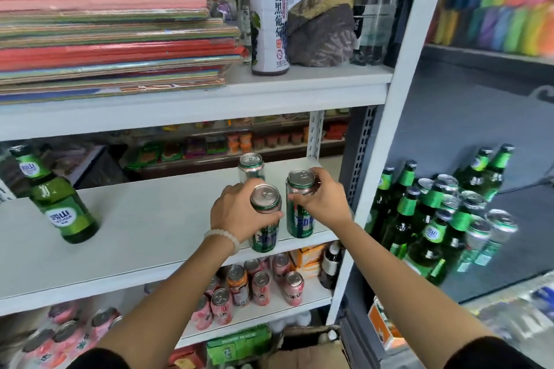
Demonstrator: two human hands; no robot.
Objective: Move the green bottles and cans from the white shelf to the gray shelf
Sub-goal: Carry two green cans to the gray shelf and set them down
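Note:
On the white shelf [144, 228] my left hand [236, 213] grips a green can [265, 237] near its top, at the shelf's front edge. My right hand [322, 201] is closed around a second green can [299, 223] just to its right. A third can [251, 166] stands behind them, untouched. One green bottle [61, 204] stands alone at the shelf's left. On the gray shelf [521, 246] to the right stands a cluster of green bottles [425, 228] and cans [476, 213].
A white upright post [386, 159] separates the two shelves. Above are stacked coloured paper sheets [114, 36], a purple juice bottle [269, 15] and a dark bottle [374, 9]. Pink and orange cans [260, 287] fill the shelf below. Cardboard boxes [305, 353] sit on the floor.

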